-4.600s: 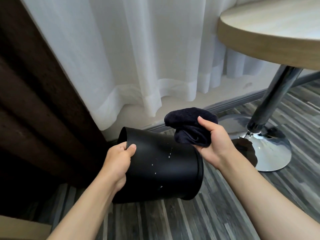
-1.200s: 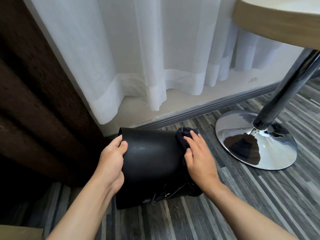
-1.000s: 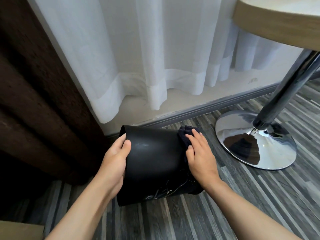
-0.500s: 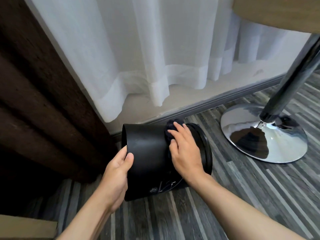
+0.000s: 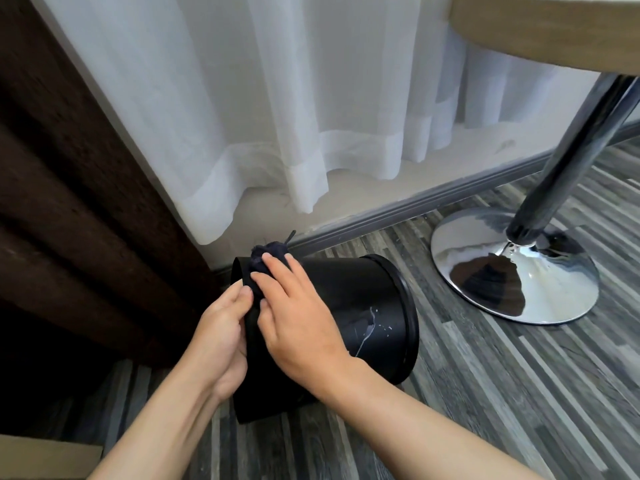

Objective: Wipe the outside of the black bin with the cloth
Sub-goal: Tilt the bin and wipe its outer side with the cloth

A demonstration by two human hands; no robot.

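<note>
The black bin (image 5: 360,306) lies on its side on the striped floor, its rimmed mouth turned to the right and its base to the left. White streaks and specks mark its side near the rim. My right hand (image 5: 294,313) lies flat on the bin's upper left part and presses the dark cloth (image 5: 268,254) against it; only a bunched end of the cloth shows past my fingertips. My left hand (image 5: 221,334) grips the bin's base edge right beside the right hand, thumb on the top.
A round wooden table (image 5: 554,32) stands at the right on a chrome pole and a shiny round foot (image 5: 512,268). White sheer curtains (image 5: 277,116) hang behind the bin, a dark brown drape (image 5: 69,202) to the left. A cardboard edge (image 5: 45,459) shows bottom left.
My right hand has slid the cloth leftward along the bin's side, from near the rim to the base end. The white streaks near the rim have come into view.
</note>
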